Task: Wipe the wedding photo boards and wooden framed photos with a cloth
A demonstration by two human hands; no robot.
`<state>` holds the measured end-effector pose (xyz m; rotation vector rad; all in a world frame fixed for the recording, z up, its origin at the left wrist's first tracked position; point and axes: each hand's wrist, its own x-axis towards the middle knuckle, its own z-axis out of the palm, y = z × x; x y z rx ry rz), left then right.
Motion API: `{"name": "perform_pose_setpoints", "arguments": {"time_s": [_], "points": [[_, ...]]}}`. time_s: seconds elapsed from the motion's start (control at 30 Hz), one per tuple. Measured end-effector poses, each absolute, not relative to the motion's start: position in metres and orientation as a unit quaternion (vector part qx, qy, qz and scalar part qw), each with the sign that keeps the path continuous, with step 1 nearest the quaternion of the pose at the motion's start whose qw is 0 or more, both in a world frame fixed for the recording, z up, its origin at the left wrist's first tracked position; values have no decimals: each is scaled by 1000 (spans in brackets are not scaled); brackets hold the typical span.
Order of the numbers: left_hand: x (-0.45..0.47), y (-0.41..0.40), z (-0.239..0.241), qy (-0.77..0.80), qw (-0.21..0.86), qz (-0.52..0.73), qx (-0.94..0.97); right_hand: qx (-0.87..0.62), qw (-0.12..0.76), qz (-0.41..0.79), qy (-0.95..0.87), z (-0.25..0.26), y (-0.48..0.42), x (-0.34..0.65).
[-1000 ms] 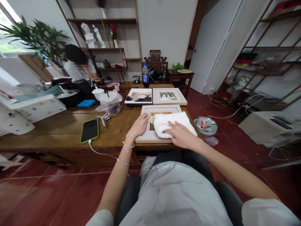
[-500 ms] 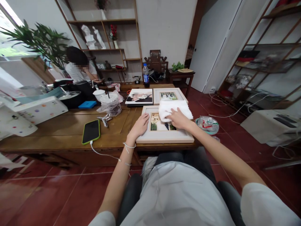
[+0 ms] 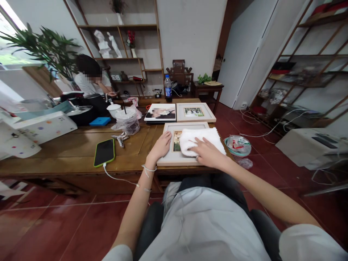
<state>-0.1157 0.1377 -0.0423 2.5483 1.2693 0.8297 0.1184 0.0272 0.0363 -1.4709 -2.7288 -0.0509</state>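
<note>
A white-matted picture frame (image 3: pixel 169 158) with a pale wood edge lies flat on the wooden table. My left hand (image 3: pixel 162 144) rests on its left border, fingers stretched out on it. A folded white towel (image 3: pixel 212 137) covers the right part of the frame and most of its photo. Over the towel lies my right hand (image 3: pixel 208 151), its fingers bent into the cloth and holding it against the frame. Only the left strip of the photo (image 3: pixel 177 140) shows beside the towel.
Behind lie a second frame (image 3: pixel 208 108) and a photo book (image 3: pixel 160 112). A phone (image 3: pixel 104 152) on a cable, a metal piece (image 3: pixel 121 139) and a bagged cup (image 3: pixel 126 121) are to the left. A bin (image 3: pixel 238 145) stands right. Another person (image 3: pixel 92 78) sits across.
My right hand and the towel have moved down towards me over the frame, uncovering the second frame behind. My left hand stays on the left border.
</note>
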Motion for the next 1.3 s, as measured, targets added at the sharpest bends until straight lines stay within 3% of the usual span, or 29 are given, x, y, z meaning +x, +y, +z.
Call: {"name": "perform_pose_setpoints", "arguments": {"time_s": [0.17,0.33,0.5,0.83,1.1,1.3], "points": [[-116,137,-42,423,87,281,857,-522,81,-39,-848,29,103,145],[-117,138,-42,431,92,280,853,-530,52,-73,-844,31,130,141],[-116,137,-42,436,93,279,850,-479,15,-82,-874,32,89,127],[-115,136,-40,439,95,281,848,-415,-40,26,-909,65,-32,120],[-115,138,-42,435,102,288,847,-460,33,-15,-887,29,67,140],[-116,140,-44,433,110,298,844,-504,66,-49,-860,30,131,140]]}}
